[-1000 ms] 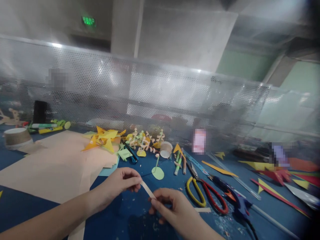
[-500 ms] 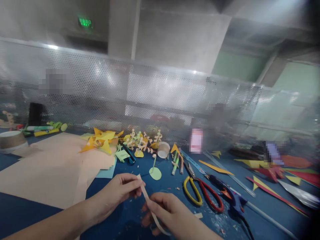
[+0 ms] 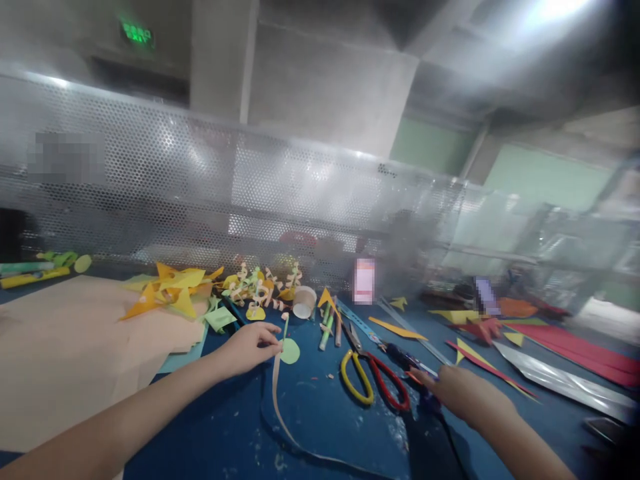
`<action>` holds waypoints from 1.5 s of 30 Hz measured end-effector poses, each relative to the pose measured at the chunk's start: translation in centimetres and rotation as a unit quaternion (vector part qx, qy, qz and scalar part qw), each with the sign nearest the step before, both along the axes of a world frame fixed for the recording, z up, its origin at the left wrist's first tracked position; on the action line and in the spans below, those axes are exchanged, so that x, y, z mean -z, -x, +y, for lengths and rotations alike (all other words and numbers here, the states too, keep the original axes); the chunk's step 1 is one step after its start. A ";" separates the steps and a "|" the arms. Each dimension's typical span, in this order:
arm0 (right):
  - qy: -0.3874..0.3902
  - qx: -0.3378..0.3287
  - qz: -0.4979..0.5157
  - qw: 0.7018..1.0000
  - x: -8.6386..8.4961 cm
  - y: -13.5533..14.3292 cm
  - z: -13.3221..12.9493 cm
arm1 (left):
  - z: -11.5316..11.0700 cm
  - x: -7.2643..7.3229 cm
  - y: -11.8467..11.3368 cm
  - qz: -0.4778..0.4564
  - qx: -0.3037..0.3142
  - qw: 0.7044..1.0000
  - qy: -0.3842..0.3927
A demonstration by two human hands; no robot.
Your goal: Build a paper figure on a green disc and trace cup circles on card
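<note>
While the left hand (image 3: 249,348) pinches a pale strip (image 3: 275,387), the right hand (image 3: 463,393), grip unclear, overlaps the diagonal glue gun (image 3: 400,356).

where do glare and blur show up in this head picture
Head view: a bright glow at the upper right, glints across the perforated screen; head view again: lettering on the exit sign looks smeared, while the scissors appear crisper.
</note>
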State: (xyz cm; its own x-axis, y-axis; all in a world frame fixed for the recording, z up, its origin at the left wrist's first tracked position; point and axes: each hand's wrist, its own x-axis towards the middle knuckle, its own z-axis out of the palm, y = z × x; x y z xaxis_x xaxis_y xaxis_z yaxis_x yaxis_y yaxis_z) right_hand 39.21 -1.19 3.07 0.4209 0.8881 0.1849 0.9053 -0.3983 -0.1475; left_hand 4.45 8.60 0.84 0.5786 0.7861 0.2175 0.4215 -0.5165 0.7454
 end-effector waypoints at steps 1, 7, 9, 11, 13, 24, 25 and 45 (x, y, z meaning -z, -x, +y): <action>0.009 0.010 0.019 1.000 0.7 -0.7 0.1 | 0.2 0.1 -0.4 0.002 0.005 1.000 -0.004; 0.016 0.025 0.176 0.984 2.8 -3.0 1.4 | 0.8 0.8 -2.0 -0.002 0.015 0.999 -0.030; -0.012 0.024 0.253 0.967 2.3 -2.9 1.4 | 0.6 0.8 -2.0 -0.005 0.004 0.999 -0.045; -0.055 0.009 0.346 0.936 1.4 -2.1 1.1 | 0.2 0.5 -1.7 -0.007 -0.006 0.998 -0.063; -0.097 -0.018 0.441 0.892 0.5 -0.5 0.8 | -0.3 0.1 -1.1 -0.005 -0.014 0.997 -0.079; -0.163 -0.125 0.746 0.633 -1.1 14.7 1.5 | -3.5 0.0 2.2 0.014 -0.058 0.991 -0.123; -0.158 -0.145 0.741 0.636 -0.8 15.7 1.4 | -3.5 0.3 2.3 0.008 -0.061 0.990 -0.124; -0.094 -0.285 0.414 0.859 3.3 17.6 -0.5 | -3.5 1.3 2.3 0.005 -0.046 0.991 -0.124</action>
